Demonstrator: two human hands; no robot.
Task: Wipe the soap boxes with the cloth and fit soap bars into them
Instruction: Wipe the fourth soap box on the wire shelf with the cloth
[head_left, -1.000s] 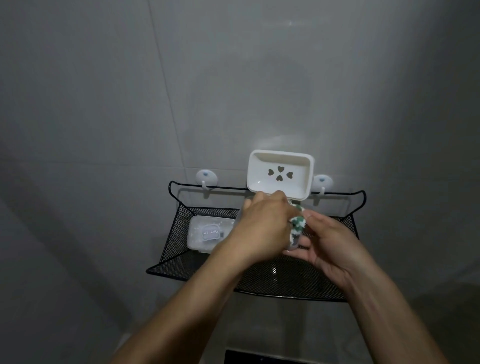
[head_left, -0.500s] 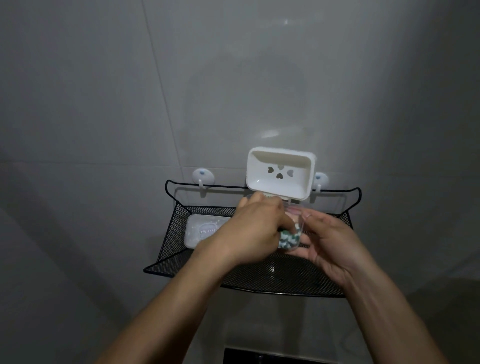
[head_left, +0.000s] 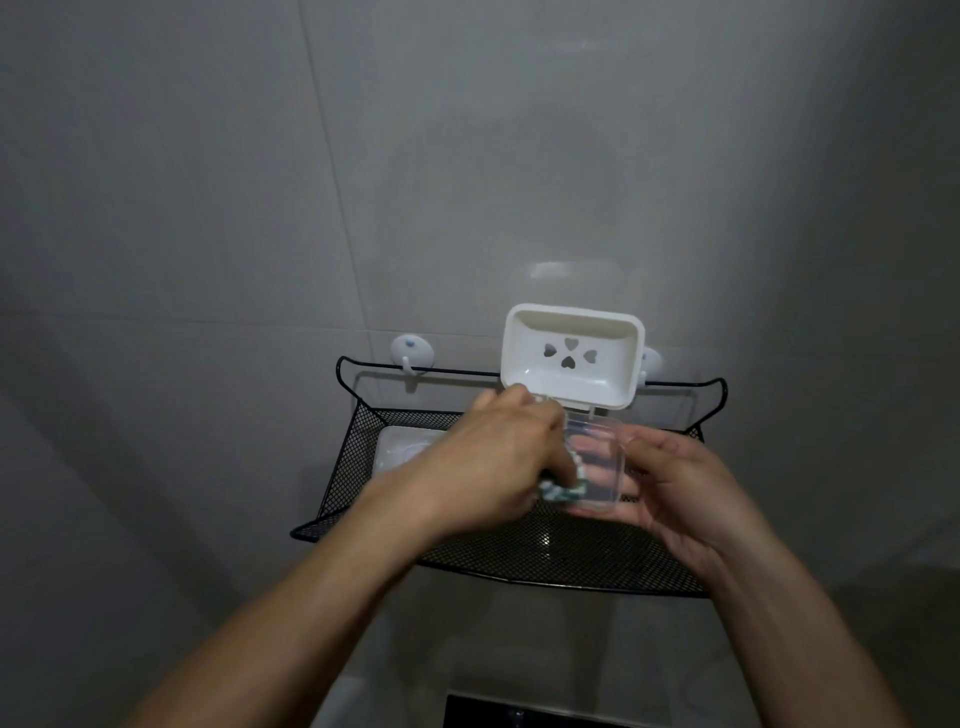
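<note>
Clear soap box (head_left: 597, 467), just right of frame centre, held above the black mesh shelf (head_left: 545, 561). The right hand (head_left: 680, 493) cups the box from below and from the right, fingers curled under it and visible through the clear plastic, thumb on its right rim. The left hand (head_left: 498, 457) grips a bunched green-and-white cloth (head_left: 563, 491) and presses it into the left part of the box; most of the cloth is hidden under the fingers. White soap dish (head_left: 571, 358), with four heart-shaped holes in its floor, just above the hands, in front of the shelf's back rail. A second clear soap box (head_left: 400, 452) lies on the shelf at the left, partly covered by the left hand. Two white wall hooks (head_left: 411, 353) carry the back rail against the grey tiled wall (head_left: 208, 182).
</note>
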